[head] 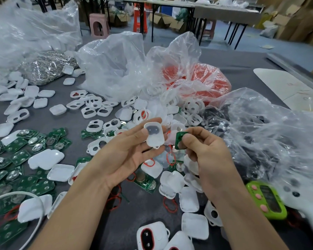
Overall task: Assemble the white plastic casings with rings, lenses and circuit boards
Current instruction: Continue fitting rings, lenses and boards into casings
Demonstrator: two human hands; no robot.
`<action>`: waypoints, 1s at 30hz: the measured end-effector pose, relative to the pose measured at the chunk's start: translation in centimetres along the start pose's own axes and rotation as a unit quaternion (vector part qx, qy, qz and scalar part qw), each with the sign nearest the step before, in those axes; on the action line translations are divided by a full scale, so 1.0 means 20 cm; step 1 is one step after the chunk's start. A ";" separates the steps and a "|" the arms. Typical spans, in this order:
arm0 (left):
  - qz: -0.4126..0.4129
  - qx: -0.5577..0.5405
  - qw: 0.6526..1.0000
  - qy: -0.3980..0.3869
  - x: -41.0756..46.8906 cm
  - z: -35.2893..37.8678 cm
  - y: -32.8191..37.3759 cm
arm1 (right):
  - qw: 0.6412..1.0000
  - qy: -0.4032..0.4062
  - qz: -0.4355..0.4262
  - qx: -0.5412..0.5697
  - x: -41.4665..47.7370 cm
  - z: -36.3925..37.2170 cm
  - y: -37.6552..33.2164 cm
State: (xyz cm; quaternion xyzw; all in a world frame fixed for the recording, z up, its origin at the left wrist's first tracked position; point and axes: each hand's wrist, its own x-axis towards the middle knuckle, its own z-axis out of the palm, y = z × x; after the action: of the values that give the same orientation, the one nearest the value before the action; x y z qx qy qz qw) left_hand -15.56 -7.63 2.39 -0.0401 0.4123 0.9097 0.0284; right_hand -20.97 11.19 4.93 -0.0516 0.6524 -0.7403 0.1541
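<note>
head | casing (154, 134) held in L hand (124, 154), thumb on its top, above table centre | board (179, 140) pinched by R hand (204, 156), just beside casing | risk: board seated skewed if tilted on entry, or dropped into parts pile

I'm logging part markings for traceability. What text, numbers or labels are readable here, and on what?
None is legible.
Loose circuit boards: white print, too small.
The green timer: display blurred.
The white casing in the left hand, the circuit board in the right hand: no readable marks.
</note>
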 end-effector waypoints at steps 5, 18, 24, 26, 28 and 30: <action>-0.015 -0.006 1.000 -0.020 -0.01 0.02 -0.02 | 0.997 -0.007 -0.074 -0.030 -0.01 -0.02 -0.01; -0.078 0.074 0.991 -0.077 -0.01 0.03 -0.03 | 0.975 -0.044 -0.168 -0.135 -0.01 -0.03 -0.01; -0.091 0.086 0.991 -0.050 -0.02 0.04 -0.04 | 0.963 -0.078 -0.171 -0.195 -0.02 -0.04 0.00; -0.095 0.086 0.991 -0.042 -0.02 0.04 -0.04 | 0.957 -0.073 -0.183 -0.213 -0.03 -0.04 0.00; -0.097 0.080 0.991 -0.036 -0.02 0.04 -0.05 | 0.948 -0.047 -0.208 -0.235 -0.03 -0.03 0.01; -0.096 0.084 0.991 -0.039 -0.02 0.04 -0.05 | 0.939 -0.016 -0.233 -0.254 -0.04 -0.03 0.01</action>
State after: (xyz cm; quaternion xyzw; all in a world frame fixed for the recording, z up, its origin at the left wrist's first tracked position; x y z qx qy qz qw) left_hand -15.16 -6.36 2.29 -0.0413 0.4798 0.8660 0.1347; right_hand -20.34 11.95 4.69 -0.2513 0.7856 -0.5646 -0.0305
